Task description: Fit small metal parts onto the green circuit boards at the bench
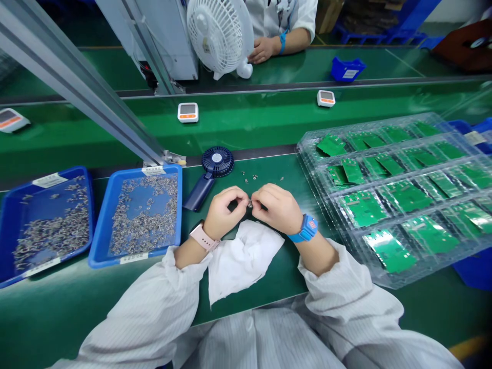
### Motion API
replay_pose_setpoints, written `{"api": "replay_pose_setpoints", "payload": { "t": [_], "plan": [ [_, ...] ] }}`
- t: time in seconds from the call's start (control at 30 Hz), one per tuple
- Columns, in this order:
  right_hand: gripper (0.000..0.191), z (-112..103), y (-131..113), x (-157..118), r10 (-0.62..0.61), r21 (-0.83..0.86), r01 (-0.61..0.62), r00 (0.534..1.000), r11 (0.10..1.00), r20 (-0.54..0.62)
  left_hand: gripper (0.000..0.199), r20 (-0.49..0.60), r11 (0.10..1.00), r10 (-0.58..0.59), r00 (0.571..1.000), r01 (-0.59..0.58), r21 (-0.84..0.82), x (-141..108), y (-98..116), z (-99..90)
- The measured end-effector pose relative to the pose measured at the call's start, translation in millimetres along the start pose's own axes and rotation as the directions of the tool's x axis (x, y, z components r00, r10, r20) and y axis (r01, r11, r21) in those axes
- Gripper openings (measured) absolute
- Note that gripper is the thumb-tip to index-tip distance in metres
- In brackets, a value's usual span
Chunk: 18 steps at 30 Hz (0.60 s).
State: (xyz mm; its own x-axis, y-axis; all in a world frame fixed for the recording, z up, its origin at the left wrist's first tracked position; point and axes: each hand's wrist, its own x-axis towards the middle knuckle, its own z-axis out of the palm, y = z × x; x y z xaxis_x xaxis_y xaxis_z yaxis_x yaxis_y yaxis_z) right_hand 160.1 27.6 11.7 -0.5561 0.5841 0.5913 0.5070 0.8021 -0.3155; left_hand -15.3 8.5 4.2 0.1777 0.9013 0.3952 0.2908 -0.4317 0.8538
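A small metal part (pixel 250 204) is pinched between the left hand (pixel 226 211) and the right hand (pixel 282 209) over a green desk (pixel 286 277). A white cloth (pixel 246 261) is laid between the forearms (pixel 317 255). Metal pieces (pixel 142 231) are held in two blue trays (pixel 179 205) at the left, green circuit boards (pixel 408 196) in a clear tray (pixel 403 281) at the right. A dark handheld fan (pixel 217 162) is set near the left hand.

Parts (pixel 142 231) silvery; trays (pixel 104 225) blue; sleeves (pixel 157 292) striped white.
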Motion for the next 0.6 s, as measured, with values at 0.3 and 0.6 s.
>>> {"api": "replay_pose_setpoints", "payload": {
  "t": [0.3,0.6],
  "plan": [
    [0.012,2.6,-6.9,1.6,0.26,0.265,-0.254,0.966,0.93,0.012,0.014,0.031,0.996,-0.058,0.998,0.06,-0.06,-0.6,-1.7,-0.7],
    [0.006,2.7,-3.1,5.7,0.54,0.662,-0.602,0.771,0.446,0.338,0.011,-0.021,0.957,0.087,0.996,-0.078,0.278,-3.8,-3.4,1.8]
  ]
}}
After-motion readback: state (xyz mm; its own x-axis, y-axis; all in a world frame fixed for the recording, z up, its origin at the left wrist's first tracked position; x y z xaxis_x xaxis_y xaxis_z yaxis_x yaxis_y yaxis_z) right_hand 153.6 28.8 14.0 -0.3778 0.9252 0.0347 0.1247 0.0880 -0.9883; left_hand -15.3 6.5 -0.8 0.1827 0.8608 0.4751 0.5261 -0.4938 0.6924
